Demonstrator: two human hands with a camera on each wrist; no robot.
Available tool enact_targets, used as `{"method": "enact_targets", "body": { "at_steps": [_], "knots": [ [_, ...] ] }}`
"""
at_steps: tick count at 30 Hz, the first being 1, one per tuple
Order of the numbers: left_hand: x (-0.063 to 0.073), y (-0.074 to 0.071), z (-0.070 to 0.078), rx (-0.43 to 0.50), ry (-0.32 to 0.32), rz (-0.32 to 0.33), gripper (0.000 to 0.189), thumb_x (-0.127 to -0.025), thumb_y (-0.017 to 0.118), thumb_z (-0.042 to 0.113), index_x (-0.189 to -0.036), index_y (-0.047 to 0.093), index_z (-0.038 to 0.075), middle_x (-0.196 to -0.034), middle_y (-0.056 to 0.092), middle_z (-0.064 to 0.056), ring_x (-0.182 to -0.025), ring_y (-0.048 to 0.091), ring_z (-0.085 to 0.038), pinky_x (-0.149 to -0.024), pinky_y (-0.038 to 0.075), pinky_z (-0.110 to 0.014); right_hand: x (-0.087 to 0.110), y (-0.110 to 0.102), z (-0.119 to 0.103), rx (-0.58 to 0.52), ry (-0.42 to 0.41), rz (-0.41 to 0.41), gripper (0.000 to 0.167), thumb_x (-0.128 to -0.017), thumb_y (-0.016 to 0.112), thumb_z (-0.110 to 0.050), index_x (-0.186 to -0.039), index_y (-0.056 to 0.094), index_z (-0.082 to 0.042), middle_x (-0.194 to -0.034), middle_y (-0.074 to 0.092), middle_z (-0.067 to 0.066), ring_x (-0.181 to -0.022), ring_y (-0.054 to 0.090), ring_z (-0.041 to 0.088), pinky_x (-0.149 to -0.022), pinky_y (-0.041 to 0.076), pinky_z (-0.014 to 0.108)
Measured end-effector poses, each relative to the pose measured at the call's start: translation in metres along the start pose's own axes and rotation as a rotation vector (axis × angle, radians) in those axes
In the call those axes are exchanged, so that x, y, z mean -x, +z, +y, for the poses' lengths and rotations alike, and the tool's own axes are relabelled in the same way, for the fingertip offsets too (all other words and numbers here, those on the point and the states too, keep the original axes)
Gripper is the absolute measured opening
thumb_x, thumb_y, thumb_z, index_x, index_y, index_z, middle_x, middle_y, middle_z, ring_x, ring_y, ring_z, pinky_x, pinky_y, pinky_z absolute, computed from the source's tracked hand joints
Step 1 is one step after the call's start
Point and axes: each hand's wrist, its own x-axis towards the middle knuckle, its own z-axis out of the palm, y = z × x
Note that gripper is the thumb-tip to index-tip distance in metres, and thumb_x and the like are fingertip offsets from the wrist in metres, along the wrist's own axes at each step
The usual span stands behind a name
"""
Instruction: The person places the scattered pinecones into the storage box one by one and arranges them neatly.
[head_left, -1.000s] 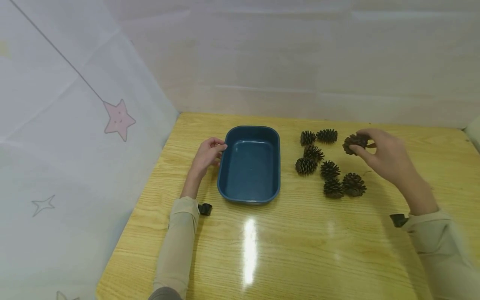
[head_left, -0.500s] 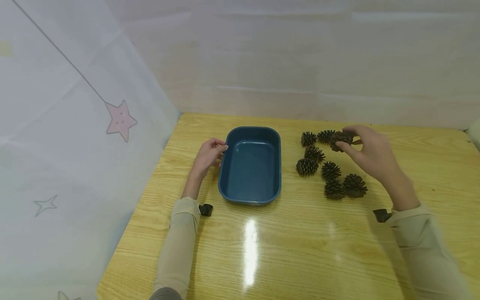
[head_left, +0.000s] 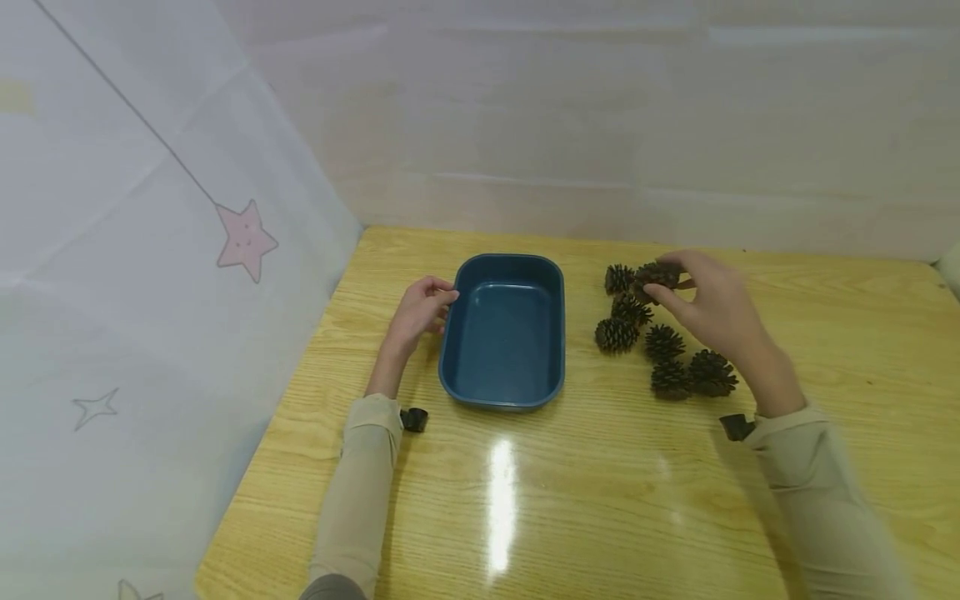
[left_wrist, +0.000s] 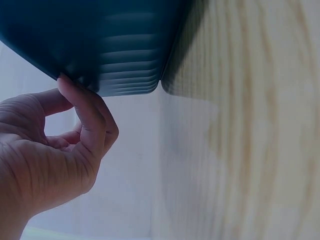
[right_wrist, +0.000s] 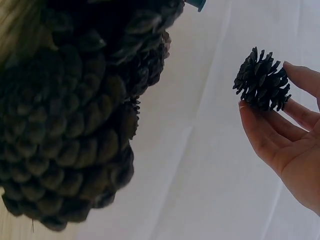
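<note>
My right hand pinches a brown pine cone between thumb and fingertips, raised above the table. In the head view this held cone overlaps another lying at the back of the group. Several pine cones lie close together right of the blue tray, among them one at the near right. At the left side of the deep blue rectangular tray, my left hand grips the rim. The left wrist view shows bent fingers against the tray's outer wall.
The wooden table runs back to a white sheet behind it. Another white sheet with star drawings hangs along the left side. A large nearby pine cone fills the left of the right wrist view.
My right hand has carried the pinched pine cone leftward, from right of the group to over its back row. The left hand and the tray have stayed in place.
</note>
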Motion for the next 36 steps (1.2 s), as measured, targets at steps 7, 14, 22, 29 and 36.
{"method": "enact_targets", "body": {
  "at_steps": [7, 14, 22, 29, 36],
  "knots": [
    [-0.001, 0.001, 0.001, 0.004, -0.002, 0.011, 0.029, -0.104, 0.063, 0.021, -0.125, 0.061, 0.002, -0.102, 0.06, -0.01, -0.073, 0.059, -0.019, -0.056, 0.05, -0.028, -0.004, 0.007, -0.003, 0.0, -0.046, -0.006, 0.046, -0.091, 0.08, -0.007, -0.131, 0.062, 0.008, -0.123, 0.065, 0.031, -0.095, 0.068, 0.044, -0.081, 0.053, 0.059],
    [-0.003, 0.002, 0.0, 0.01, -0.004, 0.009, 0.029, -0.104, 0.064, 0.022, -0.125, 0.062, 0.002, -0.104, 0.061, -0.012, -0.073, 0.059, -0.019, -0.057, 0.05, -0.028, -0.007, 0.013, -0.01, 0.0, -0.055, -0.031, 0.042, -0.094, 0.078, -0.01, -0.13, 0.063, 0.006, -0.125, 0.065, 0.029, -0.088, 0.067, 0.04, -0.08, 0.052, 0.057],
    [-0.005, 0.003, -0.001, 0.014, -0.009, 0.007, 0.029, -0.104, 0.064, 0.022, -0.125, 0.062, 0.002, -0.105, 0.061, -0.012, -0.073, 0.06, -0.018, -0.057, 0.051, -0.029, -0.011, 0.021, -0.014, 0.0, -0.078, -0.034, 0.04, -0.095, 0.077, -0.01, -0.129, 0.063, 0.007, -0.121, 0.066, 0.028, -0.095, 0.067, 0.041, -0.078, 0.053, 0.056],
    [-0.004, 0.002, 0.0, 0.012, -0.008, 0.006, 0.03, -0.104, 0.064, 0.022, -0.124, 0.061, 0.001, -0.105, 0.061, -0.013, -0.074, 0.06, -0.019, -0.057, 0.05, -0.029, -0.011, 0.032, -0.017, -0.017, -0.12, -0.044, 0.04, -0.094, 0.078, -0.011, -0.127, 0.064, 0.006, -0.119, 0.068, 0.025, -0.092, 0.069, 0.038, -0.077, 0.056, 0.053],
    [-0.004, 0.002, -0.001, 0.01, -0.003, 0.01, 0.028, -0.104, 0.064, 0.022, -0.124, 0.062, 0.002, -0.102, 0.06, -0.011, -0.074, 0.059, -0.02, -0.058, 0.05, -0.029, -0.011, 0.04, -0.024, -0.058, -0.12, -0.064, 0.04, -0.094, 0.078, -0.01, -0.127, 0.063, 0.007, -0.12, 0.067, 0.026, -0.101, 0.067, 0.041, -0.083, 0.054, 0.055]
  ]
}}
